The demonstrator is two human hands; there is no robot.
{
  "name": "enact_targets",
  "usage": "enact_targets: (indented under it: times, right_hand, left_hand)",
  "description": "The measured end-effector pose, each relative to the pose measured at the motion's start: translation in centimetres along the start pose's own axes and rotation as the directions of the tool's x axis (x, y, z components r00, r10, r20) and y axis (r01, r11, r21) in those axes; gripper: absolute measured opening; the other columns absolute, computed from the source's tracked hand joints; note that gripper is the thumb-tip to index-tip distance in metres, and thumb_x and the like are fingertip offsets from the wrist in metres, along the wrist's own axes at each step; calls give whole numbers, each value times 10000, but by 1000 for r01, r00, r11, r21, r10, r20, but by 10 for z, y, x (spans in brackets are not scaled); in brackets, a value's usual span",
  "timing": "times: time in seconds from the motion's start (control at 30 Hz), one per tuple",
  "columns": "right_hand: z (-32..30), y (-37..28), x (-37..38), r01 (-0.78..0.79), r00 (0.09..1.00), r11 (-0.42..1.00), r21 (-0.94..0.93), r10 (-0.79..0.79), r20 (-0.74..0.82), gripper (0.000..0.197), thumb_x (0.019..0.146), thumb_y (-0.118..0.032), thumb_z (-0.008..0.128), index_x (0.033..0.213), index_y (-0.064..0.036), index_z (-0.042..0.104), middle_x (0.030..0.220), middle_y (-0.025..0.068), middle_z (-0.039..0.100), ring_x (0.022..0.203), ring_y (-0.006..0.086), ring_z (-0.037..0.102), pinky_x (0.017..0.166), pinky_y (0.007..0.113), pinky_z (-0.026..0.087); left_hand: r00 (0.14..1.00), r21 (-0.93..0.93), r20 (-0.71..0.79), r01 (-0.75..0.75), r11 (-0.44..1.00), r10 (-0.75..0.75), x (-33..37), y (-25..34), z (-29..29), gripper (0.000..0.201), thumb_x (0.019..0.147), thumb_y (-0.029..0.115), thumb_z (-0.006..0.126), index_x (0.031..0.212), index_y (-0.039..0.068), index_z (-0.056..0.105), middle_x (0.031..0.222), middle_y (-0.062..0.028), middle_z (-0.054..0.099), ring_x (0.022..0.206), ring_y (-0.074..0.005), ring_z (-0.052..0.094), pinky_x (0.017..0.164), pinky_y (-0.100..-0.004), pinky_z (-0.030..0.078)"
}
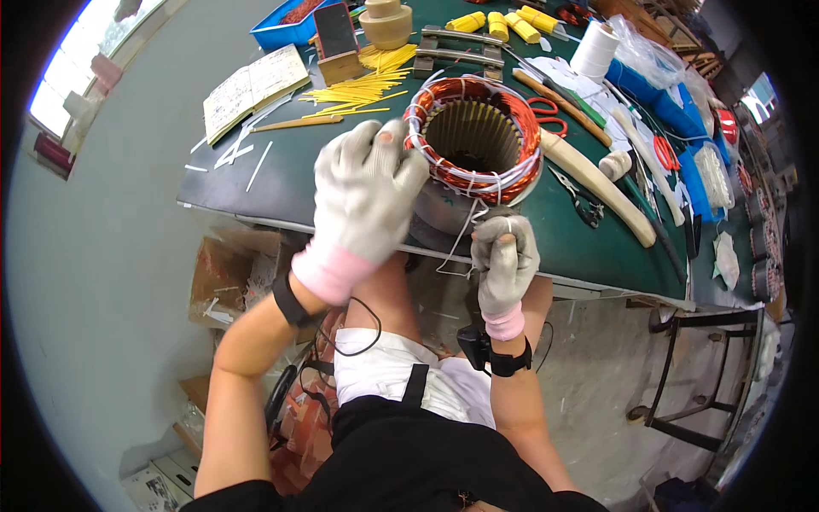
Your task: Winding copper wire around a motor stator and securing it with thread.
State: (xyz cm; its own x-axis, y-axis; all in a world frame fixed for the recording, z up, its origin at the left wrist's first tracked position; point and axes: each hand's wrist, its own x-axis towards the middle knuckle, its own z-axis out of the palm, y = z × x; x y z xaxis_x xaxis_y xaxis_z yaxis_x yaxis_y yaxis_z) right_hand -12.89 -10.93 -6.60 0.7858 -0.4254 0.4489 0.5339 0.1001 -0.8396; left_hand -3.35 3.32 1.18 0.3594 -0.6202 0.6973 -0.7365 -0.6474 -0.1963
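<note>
Standing on the green table (627,264) close to its front edge, the stator (482,128) is right before you, its open end turned upward, probably so that you can reach the copper winding ring (525,124) from all around. Your left hand (367,175), in a pale glove with pink cuff, is at the left side of this ring with the fingers bent; I cannot tell if they grasp something, because the back of the hand hides what is under them. Your right hand (508,252) is lower, just in front of the stator, with thumb and finger closed together, it seems upon the white cord (467,227). This cord hangs from the front of the stator and makes a loose loop beside the hand; such a small pinch perhaps serves to control a thin line better than a full fist would. White lacing goes around the winding at several places, which seems to keep the wires in one bundle. Behind and to the right, the white spool (595,51) stands upright, maybe so that it does not roll. The small cutters (584,205) lie to the right of the stator, near your right hand, a convenient place for quick reaching.
</note>
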Motion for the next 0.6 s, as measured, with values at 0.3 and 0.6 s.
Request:
enact_targets:
  times: [0.3,0.6]
  right_hand:
    - [-16,-39,19,-450,843,52,891,353,406,239,1010,-287,428,960,-73,520,616,-49,262,472,39,261,384,188,211]
    - [-3,9,0,91,996,987,-133,-89,21,335,945,-245,479,736,-16,606,647,101,583,596,260,582,567,325,451]
  left_hand:
    - [993,-404,-97,-97,910,63,8,32,35,336,697,99,630,1030,58,605,1082,-71,577,947,-296,515,851,-425,376]
    - [985,-279,-46,-174,944,168,14,27,29,239,726,78,582,960,33,600,962,-97,561,840,-293,521,811,-433,405]
